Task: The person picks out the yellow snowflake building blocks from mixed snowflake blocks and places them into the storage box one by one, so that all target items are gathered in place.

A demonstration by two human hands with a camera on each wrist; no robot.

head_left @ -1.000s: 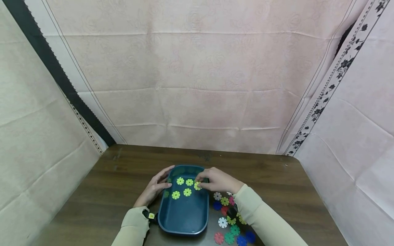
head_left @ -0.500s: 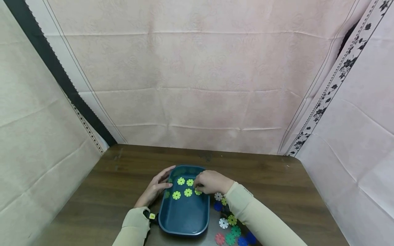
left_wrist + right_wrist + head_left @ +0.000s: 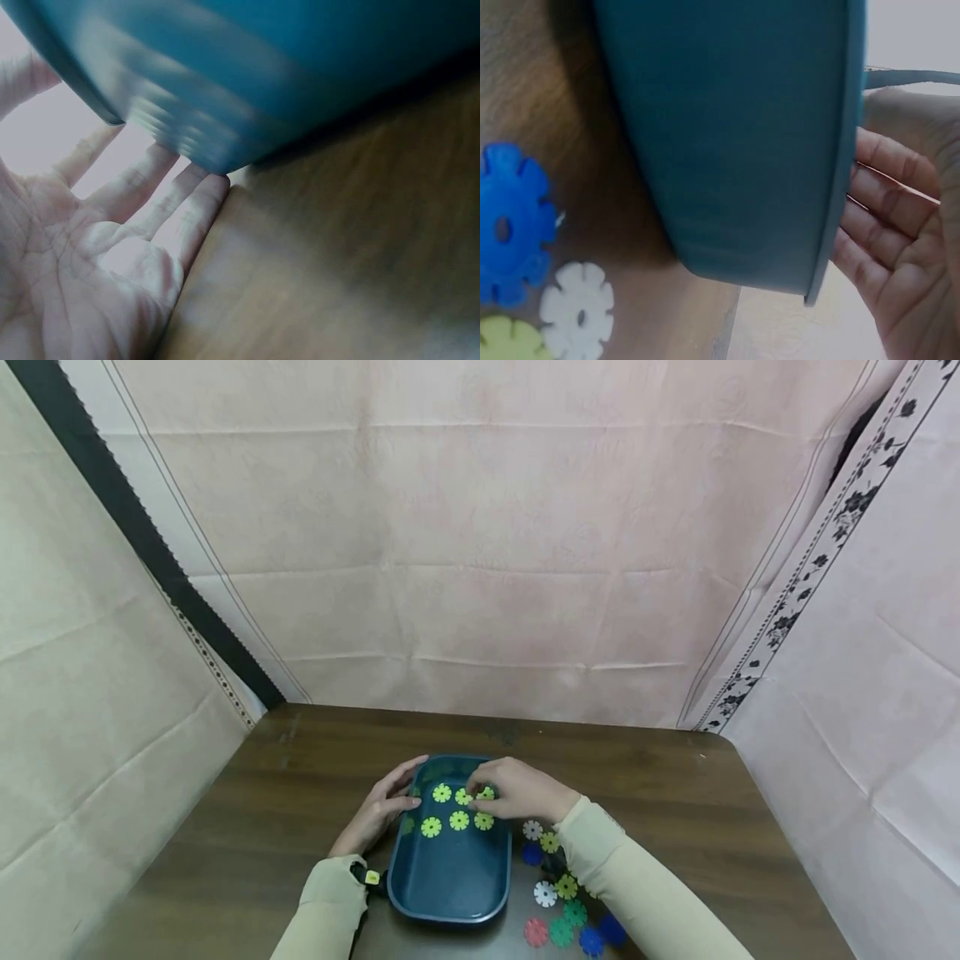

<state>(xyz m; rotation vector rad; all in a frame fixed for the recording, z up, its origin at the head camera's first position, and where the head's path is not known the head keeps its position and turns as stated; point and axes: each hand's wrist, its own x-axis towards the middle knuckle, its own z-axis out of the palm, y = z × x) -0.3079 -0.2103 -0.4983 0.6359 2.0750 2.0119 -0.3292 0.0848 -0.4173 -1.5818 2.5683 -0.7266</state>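
Note:
A blue tray holds yellow snowflake discs in two short rows near its far end. My left hand holds the tray's left side, thumb over the rim and fingers along the outer wall. In the left wrist view those fingers lie nearly straight against the wall. Above the tray's far right part, my right hand pinches the edge of the upper middle yellow disc between thumb and forefinger. Its other fingers curl beside the rim in the right wrist view, where the pinch is hidden.
Right of the tray lie loose snowflake discs: a white one, a red one, green ones, blue ones and more yellow ones. The right forearm covers some. Pale cloth surrounds the wooden table.
My right hand has let go of a yellow disc at the right of the lower row and moved up and left to the upper middle disc. The left hand stays on the tray.

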